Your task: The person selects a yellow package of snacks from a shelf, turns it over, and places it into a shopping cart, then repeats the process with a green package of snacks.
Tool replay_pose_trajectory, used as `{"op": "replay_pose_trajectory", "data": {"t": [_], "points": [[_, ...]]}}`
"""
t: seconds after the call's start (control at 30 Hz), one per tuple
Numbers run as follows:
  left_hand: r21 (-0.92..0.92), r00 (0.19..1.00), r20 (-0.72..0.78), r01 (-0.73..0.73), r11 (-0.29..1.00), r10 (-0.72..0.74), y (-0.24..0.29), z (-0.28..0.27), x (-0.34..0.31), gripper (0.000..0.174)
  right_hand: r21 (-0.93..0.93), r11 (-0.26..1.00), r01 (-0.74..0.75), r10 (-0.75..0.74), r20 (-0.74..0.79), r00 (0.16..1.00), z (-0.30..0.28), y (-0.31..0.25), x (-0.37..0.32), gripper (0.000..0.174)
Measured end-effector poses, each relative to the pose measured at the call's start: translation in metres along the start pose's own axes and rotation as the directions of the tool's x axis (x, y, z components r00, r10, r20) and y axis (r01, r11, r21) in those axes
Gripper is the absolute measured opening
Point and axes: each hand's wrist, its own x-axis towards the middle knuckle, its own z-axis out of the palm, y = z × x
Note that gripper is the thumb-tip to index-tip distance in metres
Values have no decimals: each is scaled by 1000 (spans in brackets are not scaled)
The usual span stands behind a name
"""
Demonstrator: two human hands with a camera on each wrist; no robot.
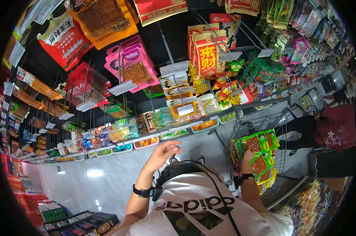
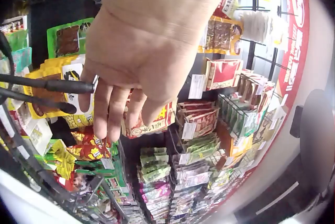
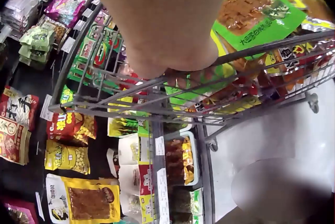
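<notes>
My left hand [image 1: 165, 154] is raised in front of the snack racks, fingers loosely bent with nothing in them. In the left wrist view that hand [image 2: 144, 61] hangs palm-side to the camera, and hanging snack packets appear behind it. Inside the shopping cart, my right hand [image 1: 248, 156] touches the left edge of green snack packets [image 1: 260, 165]. The right wrist view has the right hand [image 3: 162, 51] at the cart rim [image 3: 120, 89], beside a large green packet [image 3: 256, 17]; its fingers are hidden, so its grip is unclear.
Racks of hanging packets cross the front, among them pink packets [image 1: 134, 69] and a red-and-cream packet [image 1: 209, 53]. Small bins [image 1: 146, 142] line the lower shelf. A person in a dark red top [image 1: 335, 128] stands at the right, near another cart [image 1: 311, 100].
</notes>
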Motion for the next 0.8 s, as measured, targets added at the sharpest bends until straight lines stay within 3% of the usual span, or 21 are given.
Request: {"op": "replay_pose_trajectory", "data": {"t": [0.03,0.1,0.13,0.17,0.27,0.3,0.43,0.53,0.73,0.8], "points": [[-17,1000,-3,-16,1000,16,1,-5,2,30,-7,1000,-21,20,-50,999,1,-13,0,27],[-23,999,9,-49,999,49,2,-17,5,30,166,985,43,-36,-47,998,22,-11,16,27],[-29,998,11,-67,997,68,4,-23,7,30,248,965,79,-70,-46,997,22,-36,14,27],[-27,998,6,-67,997,67,6,-29,7,29,153,966,208,-198,-76,977,17,-57,5,23],[-66,995,-5,-97,993,97,17,-45,6,29,299,931,207,-255,131,958,19,-114,-1,19],[-70,994,0,-109,992,109,20,-51,5,30,481,861,164,-302,226,926,29,-123,-1,17],[-126,993,1,-119,985,120,24,-76,-3,30,460,888,5,-289,549,784,50,-186,-31,17],[-127,987,-30,-160,979,158,35,-85,-15,30,372,928,8,-282,689,668,71,-217,-49,18],[-110,981,-99,-180,977,170,39,-99,-24,31,381,923,62,-364,807,466,119,-280,-71,20],[-110,968,-168,-206,972,186,35,-99,-20,32,320,939,123,-342,855,389,142,-287,-68,30]]}}
